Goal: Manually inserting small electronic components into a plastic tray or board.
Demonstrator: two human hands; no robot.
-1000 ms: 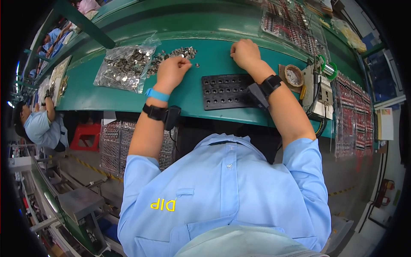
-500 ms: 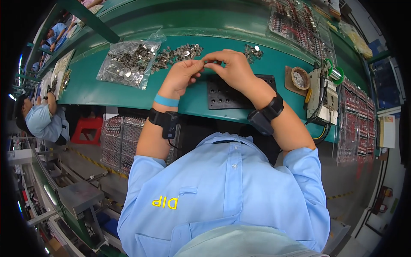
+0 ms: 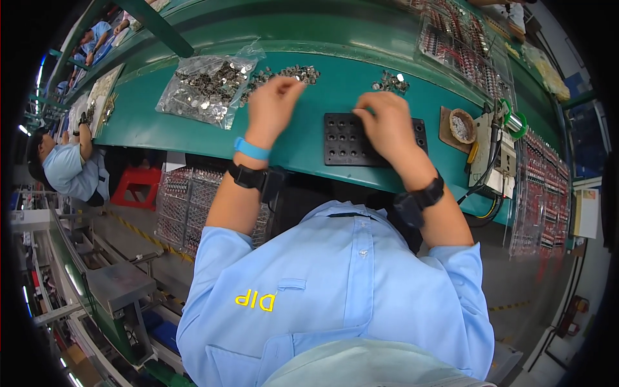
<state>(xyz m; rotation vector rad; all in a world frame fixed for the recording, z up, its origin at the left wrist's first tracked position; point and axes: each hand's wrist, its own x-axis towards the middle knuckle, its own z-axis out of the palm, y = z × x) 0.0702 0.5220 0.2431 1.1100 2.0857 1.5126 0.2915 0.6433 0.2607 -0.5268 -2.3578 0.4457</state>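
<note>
My left hand (image 3: 273, 108), slightly blurred, hovers at the near edge of a heap of small shiny metal parts (image 3: 302, 75). Its fingers are curled in with the thumb against them; whatever they hold is too small to make out. Over a black tray with rows of round holes (image 3: 340, 155) is my right hand (image 3: 389, 126), fingers bent and thumb drawn in. The fingertips' grip is partly hidden, and I cannot make out what is in it. Beyond that hand lies a smaller cluster of metal parts (image 3: 391, 82).
A clear plastic bag of metal parts (image 3: 209, 90) lies left on the green bench (image 3: 135, 126). At right stand a small round bowl (image 3: 461, 126), a grey-white box (image 3: 491, 151) with cables and a solder wire spool (image 3: 514, 124). Clear trays (image 3: 465, 48) hold red-and-silver parts. A co-worker (image 3: 71, 168) sits far left.
My hands were together above the bench; now they have separated. The left moved left toward the metal heap, the right moved right and nearer, over the black tray. The whole view shifted slightly.
</note>
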